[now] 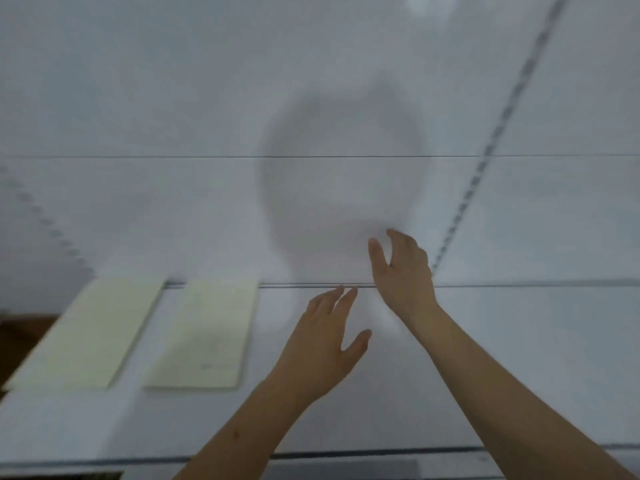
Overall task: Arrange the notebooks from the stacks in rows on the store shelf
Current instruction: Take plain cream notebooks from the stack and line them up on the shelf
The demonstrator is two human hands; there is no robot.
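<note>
Two pale yellow notebooks lie flat side by side on the white store shelf: one at the far left, the other just right of it. My left hand hovers over the bare shelf to the right of them, fingers straight and spread, holding nothing. My right hand is raised further back near the shelf's rear wall, fingers loosely bent, also holding nothing. The image is blurred by motion.
A white back panel rises behind the shelf, with a slotted upright rail on the right and another on the left. The shelf's front edge runs along the bottom. Brown floor shows at left.
</note>
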